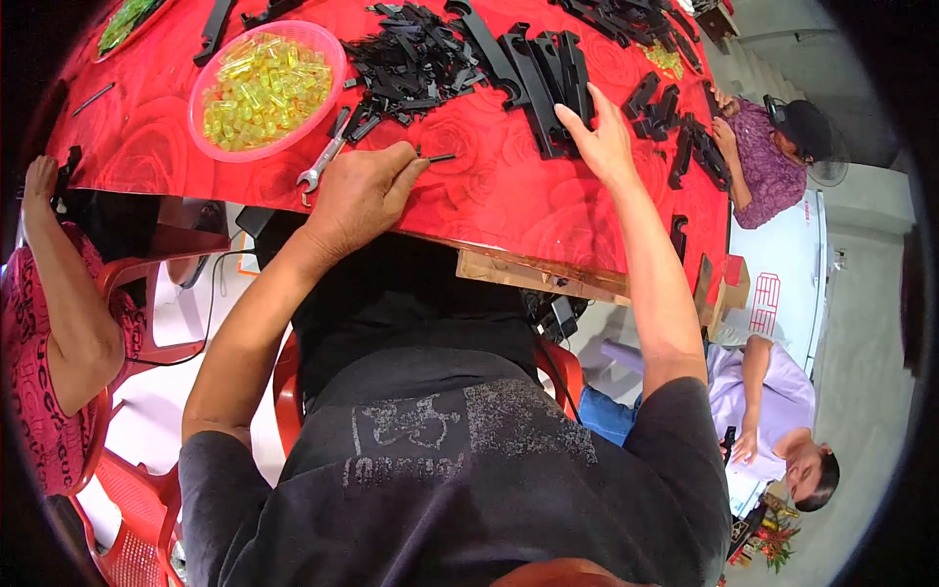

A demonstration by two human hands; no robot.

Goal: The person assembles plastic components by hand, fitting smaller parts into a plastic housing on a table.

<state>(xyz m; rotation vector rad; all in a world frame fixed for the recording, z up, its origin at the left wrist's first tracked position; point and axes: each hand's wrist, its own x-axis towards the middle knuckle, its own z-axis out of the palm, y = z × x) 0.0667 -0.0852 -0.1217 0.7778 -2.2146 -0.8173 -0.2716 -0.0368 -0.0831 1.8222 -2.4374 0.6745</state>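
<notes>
My left hand [367, 191] is closed in a pinch near the front edge of the table, and a thin dark rod [438, 158] sticks out past its fingertips. Just beside that hand lies a silver wrench [315, 168]. My right hand [604, 142] reaches forward with thumb and fingers apart, touching the near end of a group of long black plastic parts [540, 96] with hooked ends. Between the two hands, farther back, is a heap of small black pieces [416, 64]. A pink bowl [195, 110] full of small clear yellow pieces stands left of the wrench.
A red rose-patterned cloth [577, 230] covers the table. More black parts [696, 147] lie at the right, with loose yellow pieces [665, 61] behind. One person [768, 157] sits at the far right, another [773, 391] lower right, another [73, 333] at left beside red chairs [137, 509].
</notes>
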